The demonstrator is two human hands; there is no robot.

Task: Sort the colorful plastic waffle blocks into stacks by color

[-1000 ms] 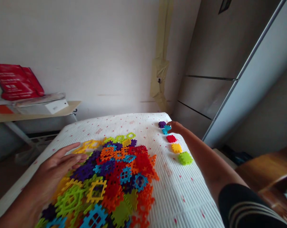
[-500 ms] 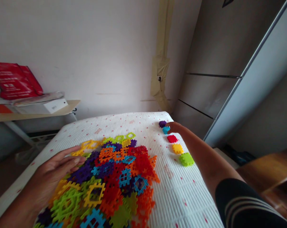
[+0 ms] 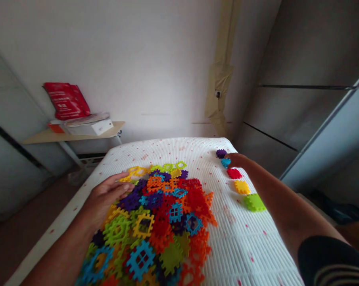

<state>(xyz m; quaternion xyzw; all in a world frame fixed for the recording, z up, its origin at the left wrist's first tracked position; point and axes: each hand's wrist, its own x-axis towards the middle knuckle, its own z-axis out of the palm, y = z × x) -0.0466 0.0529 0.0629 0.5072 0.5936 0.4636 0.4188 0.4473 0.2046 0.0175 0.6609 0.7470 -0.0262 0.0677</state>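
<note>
The right hand (image 3: 238, 159) is at the blue tile (image 3: 226, 162) by the cover's right edge, near its far right corner. Its fingers are curled against the tile's right side; whether they pinch it or only rest on it, I cannot tell. The purple tile (image 3: 221, 153) lies just beyond the fingers, close to the corner. Nearer along the same edge come the red tile (image 3: 234, 173), the yellow tile (image 3: 242, 186) and the green tile (image 3: 254, 202), set apart in a slanting row. The right forearm (image 3: 274, 194) passes close by this row and hides part of the edge; a dark striped sleeve (image 3: 331, 258) covers its upper end.

The left hand (image 3: 103, 198) is at the left side of a mixed pile (image 3: 163, 224), its fingers loose and slightly parted over the outermost tiles. Contact there is hard to tell. The pile fills the near middle of the white cover (image 3: 235, 250), with bare cover between it and the row.

Beyond the far left corner, a desk (image 3: 38, 137) carries a red bag (image 3: 66, 101) and a white box (image 3: 100, 127). A wall (image 3: 167, 71) rises behind the far edge, and a grey cabinet (image 3: 277, 109) stands beyond the right edge.
</note>
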